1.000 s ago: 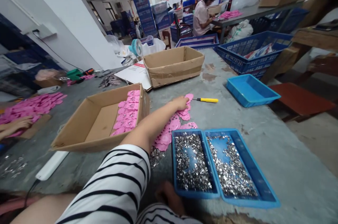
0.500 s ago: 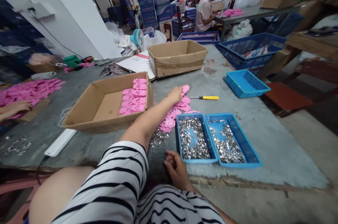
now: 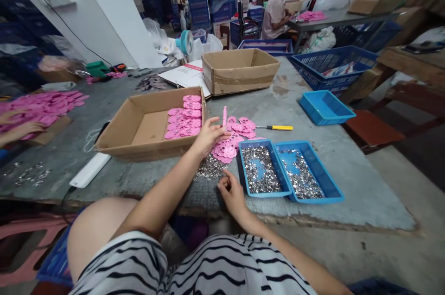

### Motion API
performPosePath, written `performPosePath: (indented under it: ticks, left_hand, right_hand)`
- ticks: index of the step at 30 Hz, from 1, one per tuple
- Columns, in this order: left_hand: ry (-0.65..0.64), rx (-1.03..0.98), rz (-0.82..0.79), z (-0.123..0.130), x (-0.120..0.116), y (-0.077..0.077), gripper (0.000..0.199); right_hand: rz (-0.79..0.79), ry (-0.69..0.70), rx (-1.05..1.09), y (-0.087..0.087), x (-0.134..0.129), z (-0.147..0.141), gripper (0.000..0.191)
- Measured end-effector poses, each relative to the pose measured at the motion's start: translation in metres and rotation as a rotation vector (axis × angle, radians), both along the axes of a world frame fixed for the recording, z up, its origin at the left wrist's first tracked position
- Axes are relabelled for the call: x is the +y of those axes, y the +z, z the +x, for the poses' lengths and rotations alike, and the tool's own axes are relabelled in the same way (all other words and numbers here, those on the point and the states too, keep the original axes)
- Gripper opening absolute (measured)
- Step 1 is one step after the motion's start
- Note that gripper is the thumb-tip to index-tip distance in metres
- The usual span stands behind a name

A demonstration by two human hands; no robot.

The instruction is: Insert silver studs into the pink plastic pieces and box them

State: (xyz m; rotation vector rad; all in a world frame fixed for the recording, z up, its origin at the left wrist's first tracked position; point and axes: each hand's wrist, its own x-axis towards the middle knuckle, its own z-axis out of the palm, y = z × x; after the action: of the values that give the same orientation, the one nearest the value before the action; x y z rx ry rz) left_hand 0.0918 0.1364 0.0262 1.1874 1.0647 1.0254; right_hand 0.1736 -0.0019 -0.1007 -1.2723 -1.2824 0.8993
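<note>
My left hand (image 3: 211,136) is closed on a flat pink scalloped piece (image 3: 225,116), which it holds up edge-on. Under and beside it more pink pieces (image 3: 227,147) with holes lie overlapping on the table. Near the table's front edge my right hand (image 3: 232,191) is curled, thumb against fingers; whatever may be in it is hidden. A heap of small shiny metal parts (image 3: 210,167) lies between my hands. Just right of my right hand, two blue trays (image 3: 288,188) side by side hold more such metal parts.
An open cardboard box (image 3: 149,149) with rows of pink pieces stands left; another carton (image 3: 239,84) stands behind. A yellow-handled screwdriver (image 3: 281,128) and a blue tray (image 3: 325,109) lie right. At far left, another person's hands (image 3: 31,128) touch a pink pile. A white power strip (image 3: 90,170) lies front left.
My left hand has drawn back toward me and left from the pink pieces, lifting one. My right hand has moved slightly forward, close to the metal heap. The view has shifted a little.
</note>
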Motion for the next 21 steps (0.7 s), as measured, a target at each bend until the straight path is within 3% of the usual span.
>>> performPosePath:
  ticks: [3,10,21]
  left_hand:
    - [0.072,-0.336,-0.091,-0.022,-0.026,-0.001,0.045]
    - [0.005,-0.462,-0.217,-0.04,-0.073,-0.008,0.048]
    - [-0.039,-0.481,-0.445,-0.052,-0.117,-0.029,0.029]
  right_hand:
    - [0.101,-0.137,-0.19,0.006,0.022,0.005,0.033]
    - [0.222,-0.255,-0.416,-0.002,0.021,0.02,0.032]
    - [0.04,-0.324,-0.189,0.018,0.023,0.052,0.019]
